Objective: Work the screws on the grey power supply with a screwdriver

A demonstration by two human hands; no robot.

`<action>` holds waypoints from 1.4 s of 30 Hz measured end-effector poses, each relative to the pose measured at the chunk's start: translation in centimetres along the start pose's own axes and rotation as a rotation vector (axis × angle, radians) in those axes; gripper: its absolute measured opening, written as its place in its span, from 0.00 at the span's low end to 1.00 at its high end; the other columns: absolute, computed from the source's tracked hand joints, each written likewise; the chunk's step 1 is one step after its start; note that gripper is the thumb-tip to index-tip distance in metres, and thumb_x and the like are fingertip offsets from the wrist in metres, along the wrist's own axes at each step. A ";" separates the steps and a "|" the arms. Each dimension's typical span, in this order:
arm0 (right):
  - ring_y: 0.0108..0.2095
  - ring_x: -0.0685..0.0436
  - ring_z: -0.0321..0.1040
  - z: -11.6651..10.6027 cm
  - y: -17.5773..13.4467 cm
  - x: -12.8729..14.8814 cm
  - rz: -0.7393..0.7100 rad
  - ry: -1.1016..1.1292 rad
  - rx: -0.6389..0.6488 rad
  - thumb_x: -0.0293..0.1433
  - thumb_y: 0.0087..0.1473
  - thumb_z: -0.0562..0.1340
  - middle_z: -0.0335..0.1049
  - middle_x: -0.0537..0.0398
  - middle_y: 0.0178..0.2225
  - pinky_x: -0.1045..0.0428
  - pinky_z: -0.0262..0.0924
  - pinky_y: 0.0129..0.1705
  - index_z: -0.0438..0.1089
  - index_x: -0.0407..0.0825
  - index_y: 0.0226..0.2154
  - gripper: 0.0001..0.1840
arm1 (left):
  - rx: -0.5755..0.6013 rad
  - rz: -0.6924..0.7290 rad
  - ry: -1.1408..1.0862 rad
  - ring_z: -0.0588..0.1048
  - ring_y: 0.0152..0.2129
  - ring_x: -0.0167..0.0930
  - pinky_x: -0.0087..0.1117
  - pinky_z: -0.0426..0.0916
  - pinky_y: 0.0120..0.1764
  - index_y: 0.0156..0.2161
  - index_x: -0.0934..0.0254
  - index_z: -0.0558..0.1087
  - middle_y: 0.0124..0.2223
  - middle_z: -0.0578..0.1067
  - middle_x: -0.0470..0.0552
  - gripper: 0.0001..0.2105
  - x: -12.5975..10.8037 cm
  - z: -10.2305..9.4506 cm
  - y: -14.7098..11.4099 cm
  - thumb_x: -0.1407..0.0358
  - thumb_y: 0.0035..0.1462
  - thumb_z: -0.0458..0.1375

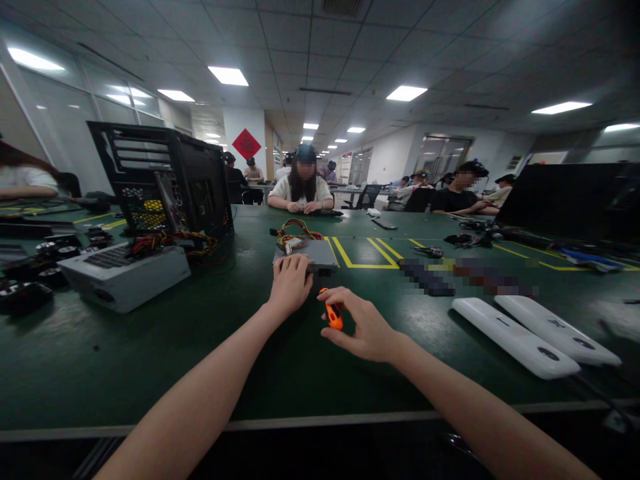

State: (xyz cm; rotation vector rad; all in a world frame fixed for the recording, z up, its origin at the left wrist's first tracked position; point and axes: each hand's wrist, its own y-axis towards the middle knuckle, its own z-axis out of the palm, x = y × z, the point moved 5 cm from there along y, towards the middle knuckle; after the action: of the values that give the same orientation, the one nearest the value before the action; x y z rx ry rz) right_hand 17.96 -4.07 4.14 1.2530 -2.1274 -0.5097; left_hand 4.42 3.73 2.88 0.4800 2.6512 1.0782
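Note:
A small grey computer power supply (327, 252) lies on the green table in front of me, its power socket facing my side and its bundle of coloured cables (295, 232) at the back. My left hand (291, 283) grips its left part, fingers over the top and thumb along the near face. Just to the right, my right hand (363, 325) is closed on an orange and black screwdriver (333, 316), held between thumb and fingers near the socket side. The screwdriver's shaft cannot be made out, nor whether its tip touches the power supply.
On the left stand an open black computer case (165, 180) and a larger power supply (125, 277), with several fans (55, 247) beside them. Two white power banks (515, 337) lie at right. A black monitor (575, 200) stands behind. A person (300, 187) sits opposite.

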 end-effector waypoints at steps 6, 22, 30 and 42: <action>0.47 0.43 0.61 0.4 0.2 1.1 -0.118 -0.100 0.106 0.36 0.56 0.55 0.60 0.47 0.48 0.48 0.61 0.45 0.59 0.50 0.49 0.18 | 0.010 -0.007 0.000 0.62 0.48 0.37 0.42 0.51 0.51 0.46 0.60 0.65 0.50 0.67 0.53 0.13 0.0 0.1 0.1 0.67 0.54 0.49; 0.41 0.44 0.66 0.2 -0.1 0.8 -0.185 -0.270 -0.075 0.30 0.56 0.52 0.66 0.46 0.42 0.50 0.63 0.40 0.59 0.48 0.42 0.10 | 0.047 0.018 0.009 0.62 0.50 0.36 0.41 0.53 0.51 0.48 0.60 0.63 0.52 0.66 0.53 0.15 0.1 -0.6 -0.2 0.67 0.54 0.50; 0.44 0.44 0.65 -0.1 -0.6 -0.9 -0.135 -0.196 -0.261 0.28 0.56 0.53 0.65 0.47 0.43 0.47 0.63 0.42 0.54 0.51 0.44 0.12 | 0.042 0.026 0.021 0.62 0.49 0.37 0.41 0.53 0.50 0.47 0.59 0.64 0.51 0.67 0.52 0.13 0.3 -1.1 -0.8 0.66 0.56 0.48; 0.37 0.43 0.68 0.4 -0.1 1.3 -0.255 -0.364 -0.170 0.31 0.54 0.55 0.68 0.46 0.40 0.50 0.62 0.34 0.57 0.49 0.38 0.07 | 0.018 -0.029 0.009 0.63 0.47 0.36 0.40 0.54 0.47 0.45 0.58 0.65 0.48 0.68 0.51 0.10 0.2 -1.0 -0.5 0.66 0.57 0.48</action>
State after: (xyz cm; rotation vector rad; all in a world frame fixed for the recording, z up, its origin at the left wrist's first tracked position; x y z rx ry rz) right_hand 17.29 -5.29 4.20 1.4263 -2.1619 -1.0772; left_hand 3.76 2.85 3.15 0.4403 2.6697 1.0510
